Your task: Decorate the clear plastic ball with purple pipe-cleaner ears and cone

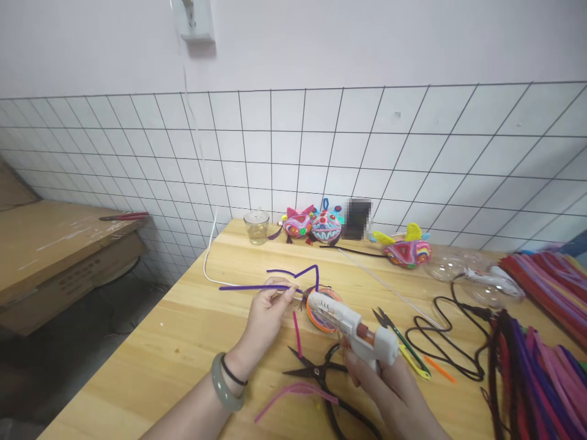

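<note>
My left hand (268, 311) pinches a bent purple pipe cleaner (293, 276) above the wooden table (183, 342). My right hand (389, 388) grips a white hot glue gun (353, 327), its nozzle pointing at the pipe cleaner near my left fingertips. Just behind the nozzle lies a round orange and clear craft piece (323, 308). Black scissors (321, 373) and pink pipe cleaners (293, 391) lie between my wrists.
Three colourful craft faces (326, 227) and a small glass jar (257, 227) stand by the tiled wall. Bundles of pipe cleaners (541, 342) fill the right side. A black cable (440, 330), a second pair of scissors (389, 324) and a cardboard box (55, 256) at left.
</note>
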The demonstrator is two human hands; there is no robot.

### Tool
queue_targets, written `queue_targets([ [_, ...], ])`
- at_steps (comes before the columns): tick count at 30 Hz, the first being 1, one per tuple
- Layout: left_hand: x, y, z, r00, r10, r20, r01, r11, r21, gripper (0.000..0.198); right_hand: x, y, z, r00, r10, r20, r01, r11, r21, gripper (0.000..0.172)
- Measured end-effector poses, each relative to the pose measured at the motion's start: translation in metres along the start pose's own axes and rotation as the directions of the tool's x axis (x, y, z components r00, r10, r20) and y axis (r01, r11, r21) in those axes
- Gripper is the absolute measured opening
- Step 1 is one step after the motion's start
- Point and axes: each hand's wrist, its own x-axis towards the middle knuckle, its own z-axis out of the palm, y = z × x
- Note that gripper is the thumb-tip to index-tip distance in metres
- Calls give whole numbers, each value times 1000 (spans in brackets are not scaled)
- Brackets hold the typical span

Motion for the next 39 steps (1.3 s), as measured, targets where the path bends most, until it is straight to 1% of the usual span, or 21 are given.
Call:
queue_targets([
  [3,0,0,0,1000,10,4,-10,1000,2,12,-1,1,0,1000,-2,-12,2,999,-40,30],
  [8,0,2,1,999,33,4,-33,999,19,12,2,3,-2,997,-22,74,26,998,-59,26],
  [11,0,3,1,1000,22,7,-22,1000,10,12,3,2,-4,998,-18,65,22,998,-64,28],
  [15,0,4,1,999,31,9,-32,999,16,12,3,0,-5,994,-1,108,11,996,-88,29],
  [20,1,3,0,1000,20,-10,-20,1000,6,13,2,-2,-1,1000,5,16,-5,1000,-28,28],
  [24,1,1,0,1000,15,-27,-15,1000,6,13,0,-2,-3,999,33,3,-33,999,5,32],
  [27,1,0,-1,999,0,-45,0,1000,5,12,4,-2,-10,1000,-5,-19,4,999,-41,35],
  [29,2,1,-1,998,-26,-59,26,1000,-8,13,11,1,-19,997,-60,-45,53,989,-138,34],
  [31,2,2,0,996,-61,-72,59,998,-25,14,23,9,-31,992,-118,-47,99,949,-298,28],
  [32,1,3,0,994,-79,-77,77,997,-32,15,30,15,-37,984,-162,-76,121,915,-385,27],
  [33,1,3,0,992,-100,-83,97,995,-40,16,37,21,-43,972,-214,-102,143,872,-467,27],
  [34,1,3,1,989,-122,-87,118,992,-48,17,43,28,-49,964,-251,-83,164,815,-556,26],
  [35,1,4,1,986,-143,-90,138,989,-59,19,50,36,-54,967,-254,-34,177,757,-629,25],
  [37,0,3,2,979,-181,-90,173,981,-93,21,59,50,-61,974,-226,-5,149,660,-736,31],
  [39,0,2,2,975,-207,-85,194,971,-139,23,63,60,-64,985,-170,-40,67,579,-812,37],
])
